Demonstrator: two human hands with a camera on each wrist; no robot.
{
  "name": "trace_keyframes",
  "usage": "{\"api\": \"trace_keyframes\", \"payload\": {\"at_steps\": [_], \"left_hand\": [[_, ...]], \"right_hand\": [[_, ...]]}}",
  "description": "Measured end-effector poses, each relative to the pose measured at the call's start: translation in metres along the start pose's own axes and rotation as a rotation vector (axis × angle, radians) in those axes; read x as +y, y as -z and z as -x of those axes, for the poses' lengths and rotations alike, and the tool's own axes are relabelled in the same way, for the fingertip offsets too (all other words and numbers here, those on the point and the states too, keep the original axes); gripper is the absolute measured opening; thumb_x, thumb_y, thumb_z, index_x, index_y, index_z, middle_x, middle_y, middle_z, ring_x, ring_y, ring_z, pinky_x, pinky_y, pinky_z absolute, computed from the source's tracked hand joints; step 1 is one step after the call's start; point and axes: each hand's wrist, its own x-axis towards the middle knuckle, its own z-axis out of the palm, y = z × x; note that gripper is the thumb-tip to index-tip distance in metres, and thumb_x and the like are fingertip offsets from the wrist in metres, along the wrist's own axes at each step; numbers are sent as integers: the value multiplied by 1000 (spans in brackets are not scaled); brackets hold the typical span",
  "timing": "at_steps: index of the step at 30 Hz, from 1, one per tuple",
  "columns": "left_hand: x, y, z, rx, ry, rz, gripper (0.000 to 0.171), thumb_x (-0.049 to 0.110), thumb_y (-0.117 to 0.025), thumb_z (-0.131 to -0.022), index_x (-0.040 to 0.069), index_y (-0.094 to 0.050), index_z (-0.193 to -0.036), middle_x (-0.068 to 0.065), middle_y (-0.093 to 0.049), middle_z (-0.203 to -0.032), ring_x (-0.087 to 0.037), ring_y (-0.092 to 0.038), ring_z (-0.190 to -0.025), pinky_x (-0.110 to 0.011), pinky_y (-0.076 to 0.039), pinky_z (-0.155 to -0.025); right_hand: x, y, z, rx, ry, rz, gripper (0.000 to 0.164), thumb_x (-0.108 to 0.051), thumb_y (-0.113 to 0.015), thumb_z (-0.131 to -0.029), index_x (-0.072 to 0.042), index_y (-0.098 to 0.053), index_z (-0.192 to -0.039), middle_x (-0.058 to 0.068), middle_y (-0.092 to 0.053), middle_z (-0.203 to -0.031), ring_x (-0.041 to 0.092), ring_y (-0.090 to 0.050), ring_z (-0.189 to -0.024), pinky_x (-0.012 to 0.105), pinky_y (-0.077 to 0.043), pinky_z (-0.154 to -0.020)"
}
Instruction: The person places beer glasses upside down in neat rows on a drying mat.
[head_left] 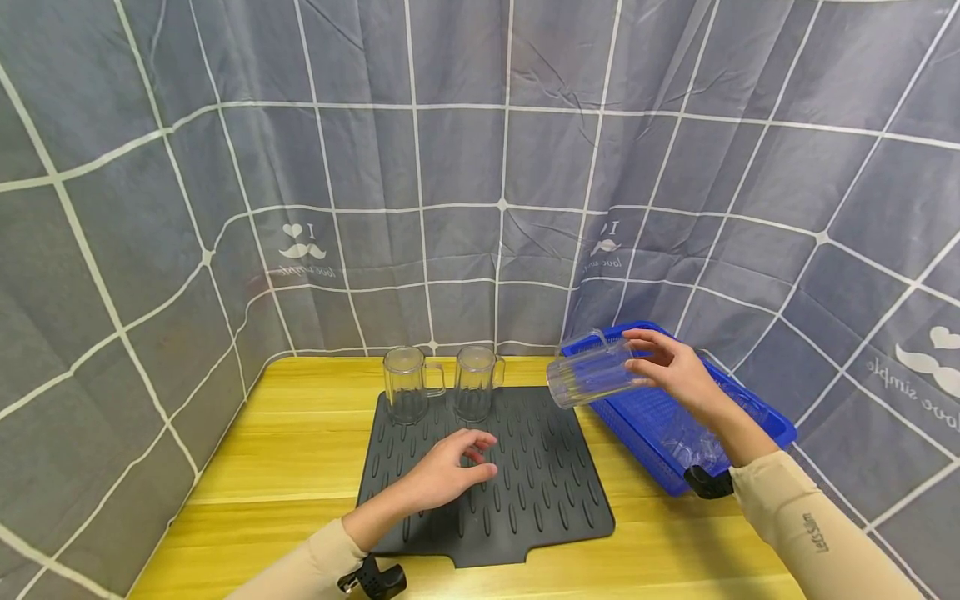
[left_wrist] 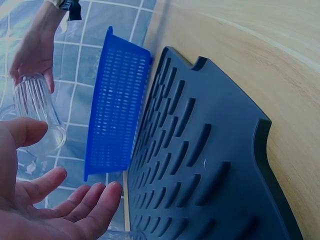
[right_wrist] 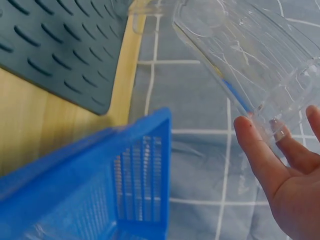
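Observation:
My right hand (head_left: pixel 675 371) grips a clear glass mug (head_left: pixel 592 375) by one end, fingers and thumb around it. The mug lies nearly sideways in the air, over the left rim of the blue basket (head_left: pixel 637 442), its handle uppermost. In the right wrist view the ribbed mug (right_wrist: pixel 250 55) shows large beside the thumb. My left hand (head_left: pixel 450 468) hovers over the dark drying mat (head_left: pixel 525 475), fingers loosely bent and holding nothing. Two similar glass mugs, one at left (head_left: pixel 406 387) and one beside it (head_left: pixel 474 387), stand on the mat's back edge, handles to the right.
Clear glassware (head_left: pixel 690 446) lies inside the basket, hard to make out singly. The mat rests on a yellow wooden table (head_left: pixel 262 467). A grey curtain (head_left: pixel 465 167) with white grid lines encloses the table at the back and sides.

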Motion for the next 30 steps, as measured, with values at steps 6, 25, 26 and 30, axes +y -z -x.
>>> {"api": "trace_keyframes", "payload": {"at_steps": [6, 25, 26, 30], "left_hand": [[3, -1, -2, 11, -4, 12, 42, 35, -65, -99, 18, -57, -136, -4, -57, -130, -21, -60, -112, -40, -52, -83], [8, -2, -8, 74, -7, 64, 52, 35, -64, -99, 19, -47, -146, -7, -55, -135, -22, -60, -115, -44, -52, -88], [8, -2, -9, 78, -3, 67, 53, 35, -64, -99, 20, -46, -147, -7, -55, -135, -22, -60, -116, -45, -52, -88], [11, -3, -12, 87, 13, 76, 60, 41, -65, -98, 21, -43, -150, -8, -55, -137, -23, -60, -118, -48, -52, -92]], "right_hand": [[6, -15, 3, -14, 18, -91, 54, -22, -66, -99, -8, -46, -148, 26, -46, -147, 1, -63, -108, 29, -58, -84], [30, -58, 18, -43, -57, -267, 55, -22, -66, -99, -8, -45, -148, 25, -46, -147, 17, -62, -117, 36, -59, -87], [31, -60, 19, -45, -66, -280, 55, -22, -66, -99, -9, -45, -148, 24, -46, -147, 18, -61, -117, 37, -59, -88], [33, -68, 22, -46, -99, -307, 53, -24, -65, -99, -13, -46, -148, 14, -50, -143, 14, -60, -117, 39, -57, -90]]}}
